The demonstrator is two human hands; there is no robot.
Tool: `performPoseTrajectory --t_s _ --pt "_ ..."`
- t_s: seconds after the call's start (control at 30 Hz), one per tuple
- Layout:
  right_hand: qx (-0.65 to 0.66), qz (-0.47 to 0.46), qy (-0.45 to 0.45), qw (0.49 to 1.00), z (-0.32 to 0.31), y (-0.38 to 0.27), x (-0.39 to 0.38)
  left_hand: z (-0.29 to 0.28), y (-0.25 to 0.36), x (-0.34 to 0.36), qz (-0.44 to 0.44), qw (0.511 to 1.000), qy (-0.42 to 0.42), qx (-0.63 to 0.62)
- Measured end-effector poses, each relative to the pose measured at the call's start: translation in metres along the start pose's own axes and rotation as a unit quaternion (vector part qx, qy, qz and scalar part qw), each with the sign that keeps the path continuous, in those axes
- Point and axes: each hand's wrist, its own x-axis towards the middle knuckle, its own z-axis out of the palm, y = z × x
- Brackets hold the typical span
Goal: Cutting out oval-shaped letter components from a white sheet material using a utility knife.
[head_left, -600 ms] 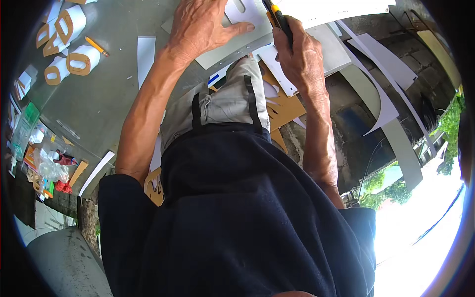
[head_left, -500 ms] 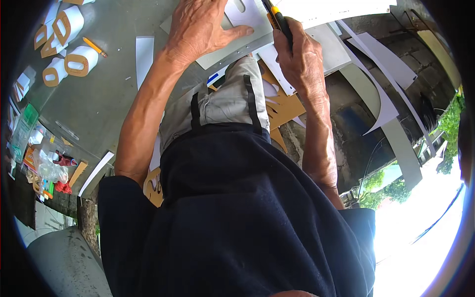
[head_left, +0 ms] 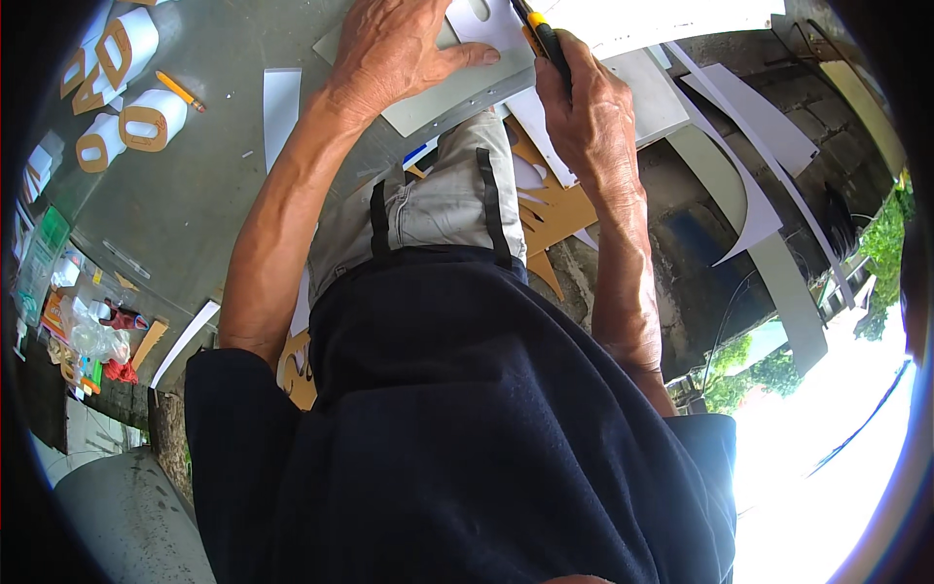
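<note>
At the top centre, my left hand [head_left: 399, 54] rests on a grey sheet [head_left: 409, 112] beside a white piece with a rounded cutout [head_left: 501, 27], its thumb stretched out and its fingertips cropped by the frame edge. My right hand [head_left: 589, 112] grips a black and yellow utility knife [head_left: 549, 44] held at the right of that white piece; the blade tip is hard to make out. A bright white sheet [head_left: 671, 19] lies behind the knife.
White letter shapes with brown faces [head_left: 126, 54] and a pencil [head_left: 175, 90] lie on the grey tabletop [head_left: 185, 204]. Plastic bags [head_left: 97, 336] and clutter sit at the far left. Brown cut boards [head_left: 555, 219] lie below; long white offcuts [head_left: 739, 127] hang at the right.
Both hands and the knife are in almost the same places, with only a very slight shift. Objects at the left appear a few pixels further left as the view moves slightly.
</note>
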Motion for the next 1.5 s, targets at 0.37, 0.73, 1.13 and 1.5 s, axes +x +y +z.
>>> performPoseTrajectory --t_s 0.37,0.73,1.13,1.5 --pt "0.013 0.024 -0.034 0.999 -0.010 -0.003 -0.004 0.004 0.002 0.000 -0.002 1.000 0.013 -0.011" --pt "-0.005 -0.008 -0.009 1.000 -0.010 -0.004 -0.005 0.006 0.003 -0.001 -0.002 1.000 0.024 -0.005" --pt "-0.015 -0.015 -0.021 1.000 -0.014 -0.003 0.001 0.007 0.003 -0.002 -0.004 1.000 0.026 -0.006" --pt "-0.046 -0.027 -0.016 0.998 -0.012 -0.007 0.000 0.007 0.003 -0.002 -0.001 0.999 0.036 -0.016"
